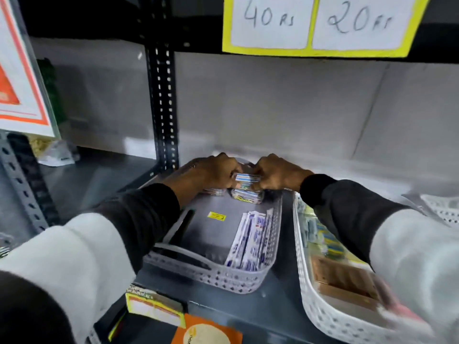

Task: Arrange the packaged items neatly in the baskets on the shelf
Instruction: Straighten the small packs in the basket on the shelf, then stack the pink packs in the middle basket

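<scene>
A grey perforated basket [223,276] stands on the dark shelf in the middle. At its far end my left hand [213,170] and my right hand [275,175] both grip a small clear packet with blue stripes [246,178]. A similar packet [247,196] lies just below it on the basket floor. Several long white-and-blue packets [250,240] stand on edge along the basket's right wall. To the right, a white perforated basket [306,281] holds yellow-and-blue packets [332,247] and a brown box [345,279]; my right sleeve hides part of it.
A black slotted upright [162,100] rises behind the grey basket's left end. Price labels reading 40 Rs and 20 Rs [320,23] hang from the shelf above. A yellow-edged box [154,306] and an orange pack [206,333] sit at the front edge. Another white basket [444,212] is far right.
</scene>
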